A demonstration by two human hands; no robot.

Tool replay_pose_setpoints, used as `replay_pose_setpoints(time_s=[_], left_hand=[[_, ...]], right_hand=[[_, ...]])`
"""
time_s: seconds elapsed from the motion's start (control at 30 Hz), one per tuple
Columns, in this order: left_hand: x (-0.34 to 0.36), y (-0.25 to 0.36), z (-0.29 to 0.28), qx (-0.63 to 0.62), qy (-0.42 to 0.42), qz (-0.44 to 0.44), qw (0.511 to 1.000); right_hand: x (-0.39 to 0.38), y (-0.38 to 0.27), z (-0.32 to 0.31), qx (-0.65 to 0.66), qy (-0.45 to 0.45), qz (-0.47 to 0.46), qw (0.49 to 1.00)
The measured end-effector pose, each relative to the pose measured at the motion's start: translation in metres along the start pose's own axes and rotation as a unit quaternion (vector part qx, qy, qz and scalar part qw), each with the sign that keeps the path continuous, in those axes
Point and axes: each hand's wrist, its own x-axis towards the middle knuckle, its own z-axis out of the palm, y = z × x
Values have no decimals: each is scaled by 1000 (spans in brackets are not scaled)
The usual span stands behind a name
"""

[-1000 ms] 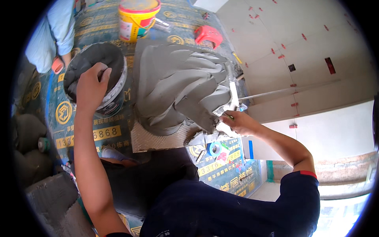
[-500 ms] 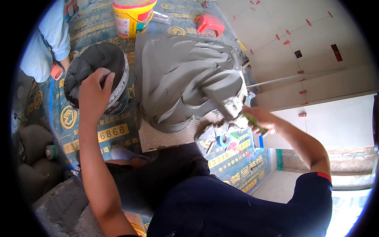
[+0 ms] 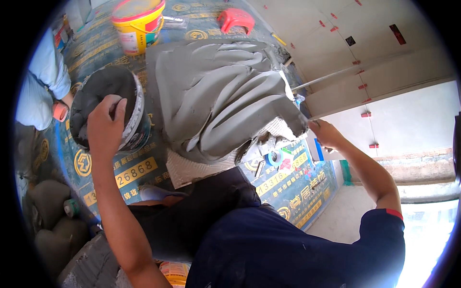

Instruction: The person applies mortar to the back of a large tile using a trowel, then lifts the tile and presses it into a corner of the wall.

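A square tile [image 3: 185, 170] lies under thick, swept grey mortar [image 3: 216, 96]. My right hand [image 3: 326, 134] is closed on a trowel at its right edge; the blade [image 3: 293, 117] rests in the mortar, with the handle mostly hidden by my fingers. My left hand [image 3: 106, 122] is curled over a bucket [image 3: 139, 105] of grey mortar left of the tile; what its fingers grip, if anything, is hidden. A blue tape roll [image 3: 272, 158] lies below the tile's right side.
A person in pale blue [image 3: 45, 79] is at the left. Behind are a yellow bucket [image 3: 137, 36] and red stool [image 3: 236, 21]. A tiled wall [image 3: 365, 43] with red clips runs along the right. Dark sacks [image 3: 50, 206] lie lower left.
My right hand has swept the trowel rightward along the mortar, leaving broader strokes. The view has shifted somewhat; my left hand stays over the bucket.
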Motion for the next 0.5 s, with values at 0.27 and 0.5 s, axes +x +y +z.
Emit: replay_pose_setpoints(time_s=[0.27, 0.5], left_hand=[[-6, -1, -3, 3, 4, 18, 1000], [-11, -1, -2, 19, -3, -4, 1000]], right_hand=[[-52, -114, 61, 449, -264, 22, 853], [-57, -148, 65, -50, -165, -292, 941]])
